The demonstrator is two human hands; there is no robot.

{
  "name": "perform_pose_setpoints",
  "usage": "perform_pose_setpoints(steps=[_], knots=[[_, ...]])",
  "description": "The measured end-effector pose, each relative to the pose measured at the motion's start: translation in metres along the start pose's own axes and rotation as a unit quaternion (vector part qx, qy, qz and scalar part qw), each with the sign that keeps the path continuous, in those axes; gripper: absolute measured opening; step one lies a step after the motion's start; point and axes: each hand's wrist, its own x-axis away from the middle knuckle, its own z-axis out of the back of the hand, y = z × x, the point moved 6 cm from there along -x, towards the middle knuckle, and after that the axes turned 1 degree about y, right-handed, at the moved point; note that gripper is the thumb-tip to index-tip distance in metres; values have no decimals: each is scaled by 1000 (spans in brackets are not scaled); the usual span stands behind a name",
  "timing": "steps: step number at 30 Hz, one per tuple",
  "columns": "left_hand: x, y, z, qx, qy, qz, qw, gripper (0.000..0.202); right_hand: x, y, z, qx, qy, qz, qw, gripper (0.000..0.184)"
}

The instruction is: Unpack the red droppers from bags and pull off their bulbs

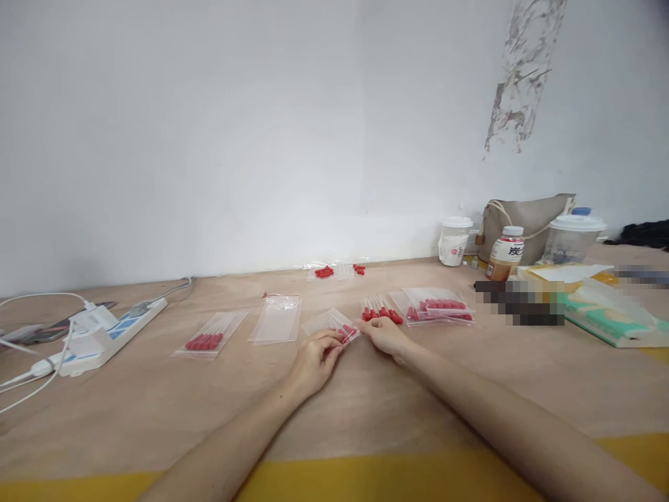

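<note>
My left hand (315, 357) has its fingers curled round the near end of a clear plastic bag (328, 322) with red-tipped sticks inside, lying on the wooden table (366, 397). My right hand (383, 334) pinches the same bag's near right corner. Just beyond my right hand lies a loose bunch of red-tipped sticks (380, 311). Filled bags (439, 305) are stacked to the right of it. A filled bag (210, 334) and a pile of empty bags (277, 318) lie to the left.
A white power strip (107, 335) with plugs and cables sits at the left. More red pieces (325, 271) lie by the wall. At the back right stand a cup (454, 240), a bottle (505, 252), a lidded container (571, 238), a bag (527, 219) and a book (609, 317).
</note>
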Motion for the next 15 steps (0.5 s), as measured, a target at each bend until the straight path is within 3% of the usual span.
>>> perform_pose_setpoints(steps=[2, 4, 6, 8, 11, 13, 15], knots=[[-2, -10, 0, 30, 13, 52, 998, 13, 3, -6, 10, 10, 29, 52, 998, 33], [-2, -19, 0, 64, 21, 98, 993, 9, 11, -23, 19, 53, 45, 176, 982, 27], [-2, -26, -1, 99, 24, 130, 986, 7, 25, -42, 20, 141, 31, 319, 937, 20], [-1, -30, -2, 127, 30, 148, 980, 7, 40, -52, 14, 236, 11, 419, 877, 12], [-1, -31, -2, 142, 36, 156, 977, 8, 50, -54, 2, 328, 18, 493, 805, 15], [-1, -32, -2, 141, 35, 155, 977, 8, 49, -51, -5, 347, 31, 509, 787, 16], [-1, -32, -2, 144, 33, 152, 977, 9, 45, -48, -10, 345, 41, 508, 788, 15]])
